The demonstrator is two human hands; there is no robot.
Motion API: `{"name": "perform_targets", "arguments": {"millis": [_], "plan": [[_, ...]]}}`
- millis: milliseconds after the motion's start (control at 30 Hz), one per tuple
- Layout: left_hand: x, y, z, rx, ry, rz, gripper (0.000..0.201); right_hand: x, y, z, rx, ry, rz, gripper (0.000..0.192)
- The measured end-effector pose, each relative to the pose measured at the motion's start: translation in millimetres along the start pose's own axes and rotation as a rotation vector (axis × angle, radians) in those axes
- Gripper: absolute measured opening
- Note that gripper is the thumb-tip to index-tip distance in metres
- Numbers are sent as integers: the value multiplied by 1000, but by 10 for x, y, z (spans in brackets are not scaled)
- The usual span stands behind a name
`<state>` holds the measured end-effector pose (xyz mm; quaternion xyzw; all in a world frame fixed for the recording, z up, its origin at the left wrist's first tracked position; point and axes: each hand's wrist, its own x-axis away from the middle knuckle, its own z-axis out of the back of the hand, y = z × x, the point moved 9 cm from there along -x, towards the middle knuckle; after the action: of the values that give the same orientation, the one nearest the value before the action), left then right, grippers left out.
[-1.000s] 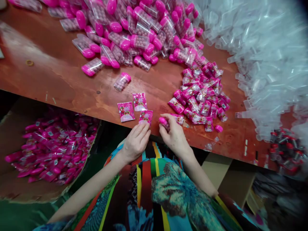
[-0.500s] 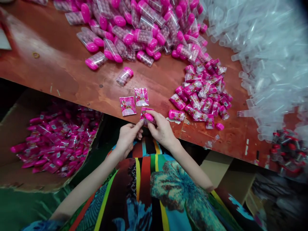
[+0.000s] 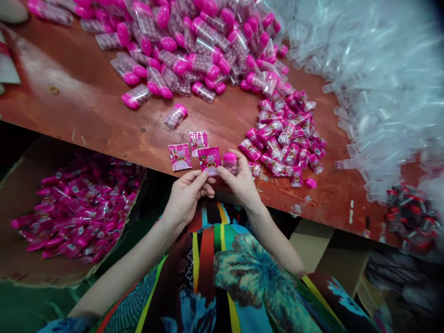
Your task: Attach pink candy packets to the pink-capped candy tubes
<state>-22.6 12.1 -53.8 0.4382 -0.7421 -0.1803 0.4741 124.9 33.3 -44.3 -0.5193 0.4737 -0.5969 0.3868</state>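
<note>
Hundreds of empty clear tubes (image 3: pixel 374 83) fill the right of your table (image 3: pixel 79 111), the biggest share left to do. Beyond them lies the heap of pink-capped filled tubes (image 3: pixel 194 46), not yet wrapped as far as I can tell. To your left, the cardboard box (image 3: pixel 21 185) already holds a good pile of wrapped ones (image 3: pixel 76 208), so I'd judge you well along but far from done. Smaller is the pile of pink sleeves (image 3: pixel 287 134), with two loose sleeves (image 3: pixel 180 157) near the table's edge. Your left hand (image 3: pixel 185 196) pinches one pink sleeve (image 3: pixel 209 160) just above that edge; beside it, your right hand (image 3: pixel 243 185) grips a capped tube (image 3: pixel 229 163).
</note>
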Motion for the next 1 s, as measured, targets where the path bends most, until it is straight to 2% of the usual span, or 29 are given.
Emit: {"name": "perform_targets", "arguments": {"millis": [67, 200, 333, 400, 533, 700, 767, 833, 933, 1000], "plan": [[-57, 31, -87, -12, -25, -23, 28, -41, -29, 1, -27, 5, -4, 65], [-137, 50, -171, -148, -59, 12, 33, -106, -133, 101, -16, 19, 57, 53], [-215, 166, -177, -251, -49, -42, 33, -121, -190, 68, 63, -139, 76, 48], [-261, 213, -183, -250, -35, -83, 33, -120, -166, 58, 29, -162, 53, 49], [-328, 190, -215, -173, 8, -88, 32, -127, -101, 67, -100, -76, 32, 59], [-337, 123, -293, -87, 13, -32, 35, -174, -29, 127, -175, 34, 25, 49], [-322, 104, -291, -116, -6, -5, 35, -210, -31, 195, -93, 89, 51, 44], [-296, 129, -207, -189, 28, -18, 35, -246, -67, 241, 47, 128, 110, 39], [-235, 249, 5, -257, 153, -99, 38, -285, -125, 135, 317, 52, 206, 32], [-196, 307, 114, -230, 213, -119, 41, -285, -151, 30, 502, -7, 271, 27]]}}
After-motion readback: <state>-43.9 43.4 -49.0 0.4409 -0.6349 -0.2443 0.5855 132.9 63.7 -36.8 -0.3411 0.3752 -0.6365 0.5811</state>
